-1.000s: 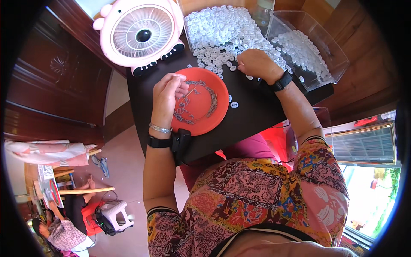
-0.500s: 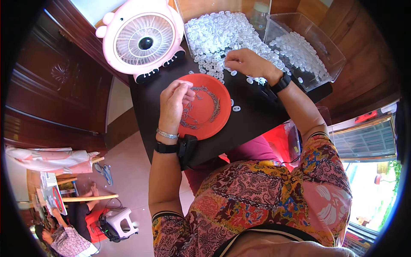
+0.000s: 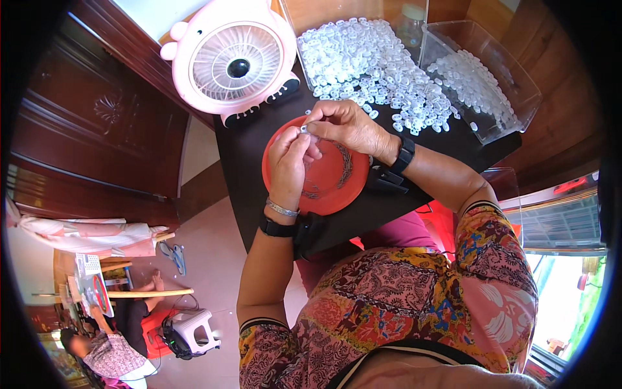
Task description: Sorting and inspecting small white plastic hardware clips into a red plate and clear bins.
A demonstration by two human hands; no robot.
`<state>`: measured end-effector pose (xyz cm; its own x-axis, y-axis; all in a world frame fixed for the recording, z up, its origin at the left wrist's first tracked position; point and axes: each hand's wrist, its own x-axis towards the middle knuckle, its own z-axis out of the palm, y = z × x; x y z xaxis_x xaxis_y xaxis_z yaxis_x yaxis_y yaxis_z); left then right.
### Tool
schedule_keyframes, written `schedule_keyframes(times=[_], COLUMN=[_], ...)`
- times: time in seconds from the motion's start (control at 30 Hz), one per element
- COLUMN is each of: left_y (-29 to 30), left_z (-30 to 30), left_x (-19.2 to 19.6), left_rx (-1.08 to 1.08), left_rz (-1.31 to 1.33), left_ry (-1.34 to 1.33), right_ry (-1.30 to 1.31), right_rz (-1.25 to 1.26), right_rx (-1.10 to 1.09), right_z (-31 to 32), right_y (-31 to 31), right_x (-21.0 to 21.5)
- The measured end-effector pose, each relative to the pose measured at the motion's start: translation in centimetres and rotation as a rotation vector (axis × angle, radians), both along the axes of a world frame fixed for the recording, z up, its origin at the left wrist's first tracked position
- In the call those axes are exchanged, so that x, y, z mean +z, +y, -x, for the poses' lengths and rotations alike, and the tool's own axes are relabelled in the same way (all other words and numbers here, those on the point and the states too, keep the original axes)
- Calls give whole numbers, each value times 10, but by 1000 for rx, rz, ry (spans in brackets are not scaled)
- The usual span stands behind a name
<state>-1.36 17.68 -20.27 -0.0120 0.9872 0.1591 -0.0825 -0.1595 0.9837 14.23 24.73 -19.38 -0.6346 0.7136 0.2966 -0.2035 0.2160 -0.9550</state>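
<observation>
head — left hand (image 3: 287, 165) pinches white piece (image 3: 304, 129) at fingertips (image 3: 300, 142) — right hand (image 3: 352, 129) touching, hold unclear

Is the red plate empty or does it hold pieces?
Not empty: thin grey pieces show inside the red plate, partly hidden by the left hand.

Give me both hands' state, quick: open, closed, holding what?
Left hand: closed, pinching a small white piece.
Right hand: closed, pinching at the same piece, meeting the left hand.
</observation>
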Motion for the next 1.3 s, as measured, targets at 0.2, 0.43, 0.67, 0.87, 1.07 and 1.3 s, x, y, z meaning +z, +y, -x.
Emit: schedule_keyframes(times=[0.2,0.43,0.67,0.87,1.07,1.3], left_y=[1,2,3,-1,0,-1], left_z=[6,11,5,3,11,6], left_x=[1,1,2,5,4,7], left_rx=[61,-50,-38,-74,-309,-143], left_rz=[27,82,51,123,314,203], left_ry=[8,46,102,-69,-304,-150], right_ry=[-312,-267,-300,-222,-158,-199], right_rz=[-423,-462,-222,-238,-651,-548], right_rx=[-66,-62,-77,-77,-164,-104], right_z=[-10,-12,-13,-11,-12,-13], right_y=[-3,-3,-3,-4,-4,-5], right_x=[11,16,9,5,5,10])
